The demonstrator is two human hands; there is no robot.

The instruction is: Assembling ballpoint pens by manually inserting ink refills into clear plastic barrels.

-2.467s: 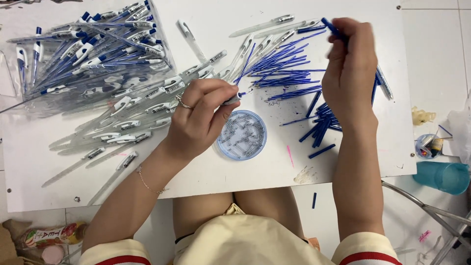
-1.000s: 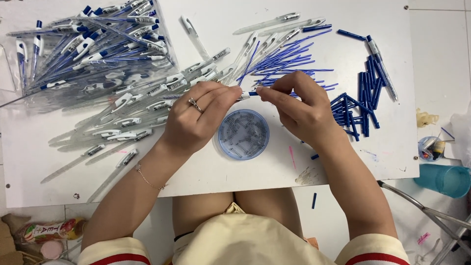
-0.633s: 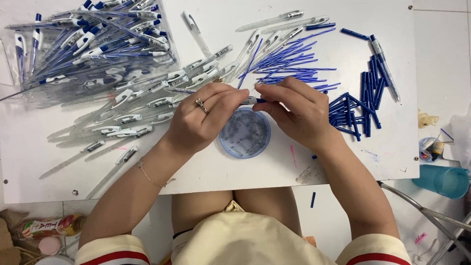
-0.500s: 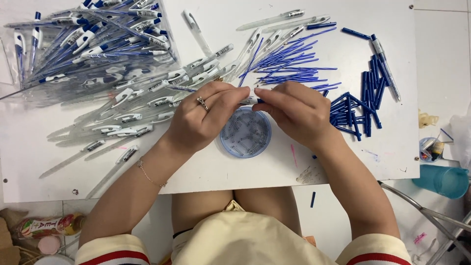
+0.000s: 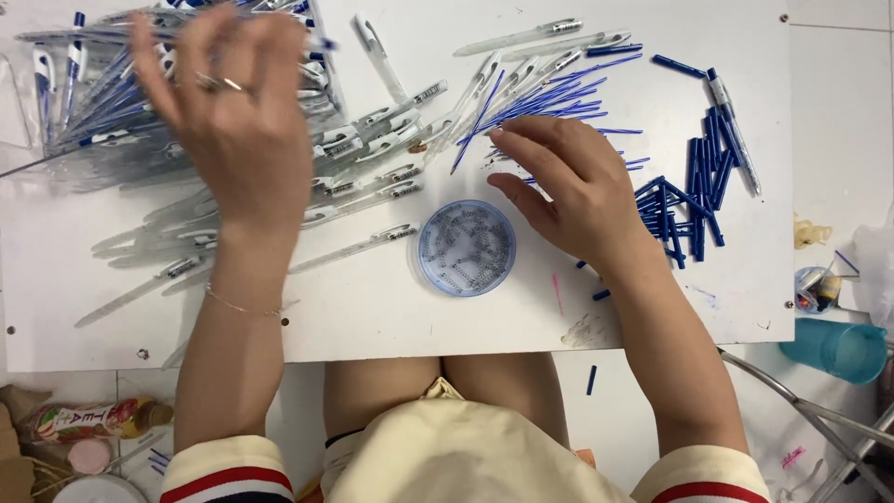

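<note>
Near edge: I see the white surface [image 5: 372,326] across my lap; a bottle [image 5: 88,419] lies on the floor at lower left; a teal cup [image 5: 843,349] at lower right.
Dish: round clear dish [image 5: 467,248] holding small springs, central on the surface, between my two forearms.
Right hand: right hand [image 5: 568,186] flat, fingers spread wide, holding nothing that I can see; fingertips touch the thin blue refills [image 5: 549,98] just beyond the dish.
Caps: dark blue pen caps [image 5: 698,200] heaped to the right of that hand.
Left hand: left hand [image 5: 233,121] raised and blurred, fingers splayed open; I cannot tell whether it grips anything.
Barrels: clear pen barrels [image 5: 363,154] fanned beneath and beside the left hand.
Far left: finished pens [image 5: 84,102] piled in a clear bag.
</note>
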